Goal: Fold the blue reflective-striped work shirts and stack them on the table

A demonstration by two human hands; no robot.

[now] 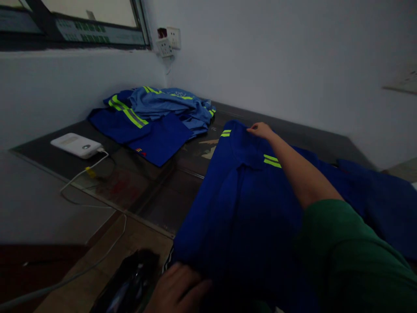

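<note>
A dark blue work garment (pixel 224 208) with yellow-green stripes is spread from the table's far side down toward me. Its exact cut is hard to make out. At its far end, my right hand (pixel 261 130) is closed, pinching the fabric between thumb and fingers. My left hand (pixel 179 287) is low in the view at the garment's near left edge. Its fingers are curled against the cloth, partly lost in shadow. A green sleeve (pixel 342 234) covers my right upper arm, which reaches across the garment.
More blue clothing (pixel 384 200) lies to the right. At the back left is a heap of blue striped garments (pixel 163 113). A white device (pixel 77 144) with a cable (pixel 78 176) sits on the dark table (pixel 153 191). Below is a black bag-like item (pixel 133 278). Walls border the table.
</note>
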